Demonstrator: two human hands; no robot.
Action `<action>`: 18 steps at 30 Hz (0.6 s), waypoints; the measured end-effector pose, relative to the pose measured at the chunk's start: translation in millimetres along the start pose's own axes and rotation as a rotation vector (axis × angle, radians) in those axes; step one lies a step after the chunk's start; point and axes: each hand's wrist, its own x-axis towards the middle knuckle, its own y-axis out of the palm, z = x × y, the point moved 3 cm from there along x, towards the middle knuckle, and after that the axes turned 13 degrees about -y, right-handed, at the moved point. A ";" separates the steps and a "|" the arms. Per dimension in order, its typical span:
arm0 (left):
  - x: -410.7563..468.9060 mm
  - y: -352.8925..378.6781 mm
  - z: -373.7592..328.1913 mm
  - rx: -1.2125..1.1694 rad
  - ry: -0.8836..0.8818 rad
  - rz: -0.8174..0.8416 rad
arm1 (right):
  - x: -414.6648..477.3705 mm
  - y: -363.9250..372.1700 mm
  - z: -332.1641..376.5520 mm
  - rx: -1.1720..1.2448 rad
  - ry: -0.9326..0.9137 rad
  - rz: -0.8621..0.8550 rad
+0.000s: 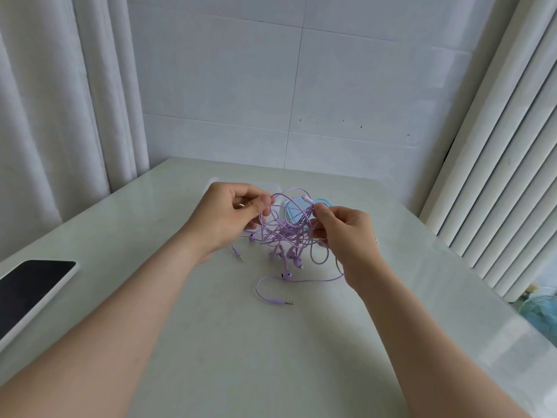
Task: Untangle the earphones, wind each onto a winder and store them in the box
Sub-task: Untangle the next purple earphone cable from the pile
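1. Left hand pinches a loop of the purple earphones with thumb and fingers; right hand pinches another strand.
2. The tangle dangles between them over the table, with one plug lying flat.
3. Blue box sits right behind, phone far left.

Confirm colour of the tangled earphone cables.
The earphone cables are lilac purple, clearest in the head view, pinched between the left hand and right hand.
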 end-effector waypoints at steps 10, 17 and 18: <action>-10.9 6.9 -10.2 -0.296 -0.133 0.149 | 0.5 0.1 0.3 -0.041 -0.007 -0.031; -9.9 3.2 -9.6 -0.332 -0.199 0.173 | 0.0 -0.6 0.7 -0.041 -0.021 -0.025; -9.9 3.1 -9.6 -0.312 -0.204 0.164 | 0.0 -0.4 0.8 -0.048 -0.024 -0.026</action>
